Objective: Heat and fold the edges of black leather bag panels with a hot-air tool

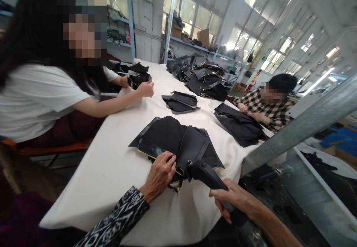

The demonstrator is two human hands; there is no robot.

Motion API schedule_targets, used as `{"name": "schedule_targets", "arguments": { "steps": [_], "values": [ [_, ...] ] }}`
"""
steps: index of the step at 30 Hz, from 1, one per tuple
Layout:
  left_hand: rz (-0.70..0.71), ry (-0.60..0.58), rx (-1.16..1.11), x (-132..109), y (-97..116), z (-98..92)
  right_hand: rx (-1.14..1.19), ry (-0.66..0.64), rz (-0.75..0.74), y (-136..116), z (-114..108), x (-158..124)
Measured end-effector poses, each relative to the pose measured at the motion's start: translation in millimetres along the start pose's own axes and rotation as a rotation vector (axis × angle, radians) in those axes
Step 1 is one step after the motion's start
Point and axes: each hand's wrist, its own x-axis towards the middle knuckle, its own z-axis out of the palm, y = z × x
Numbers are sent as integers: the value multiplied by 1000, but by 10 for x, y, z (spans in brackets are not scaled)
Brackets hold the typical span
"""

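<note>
A stack of flat black bag pieces (167,135) with gold zips and metal rings lies on the white-covered table in front of me. My left hand (161,172) is closed at its near edge, fingers bent over the black piece beside a gold ring (180,170); the thumb is hidden. In my right hand (231,198) is a black handheld tool with a curved, angled head (205,172), its exact kind unclear. The fingers wrap round its grip. Its tip is close to a small gold ring (190,162) at the pieces' near edge, and contact cannot be made out.
A co-worker (50,98) at the left handles black pieces; another in a checked shirt (273,105) works at the right. More black pieces (181,102) and a large pile (203,76) lie farther along the white table (111,157). A metal post (301,120) slants at right.
</note>
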Motion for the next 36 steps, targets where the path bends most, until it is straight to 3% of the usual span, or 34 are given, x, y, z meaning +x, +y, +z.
{"name": "schedule_targets", "arguments": {
  "steps": [7,14,18,22,24,28,32,36],
  "values": [
    [-77,33,-43,8,-17,26,-87,15,50,140,-11,-324],
    [-64,44,-28,-2,-23,33,-186,-28,-64,-17,12,-161],
    [-89,65,-36,-11,-34,28,-180,-52,-57,-136,46,-14],
    [-150,100,-10,-25,-20,-12,-148,-48,-89,-95,43,-72],
    [-80,104,25,-25,33,-44,-108,-37,-154,-12,13,-166],
    [215,-62,-17,46,228,-91,-53,49,-201,189,-61,-346],
    [177,-328,-6,214,376,-72,-29,106,-154,349,-94,-440],
    [130,-455,71,329,404,-26,-2,104,-185,460,-80,-470]
  ]
}}
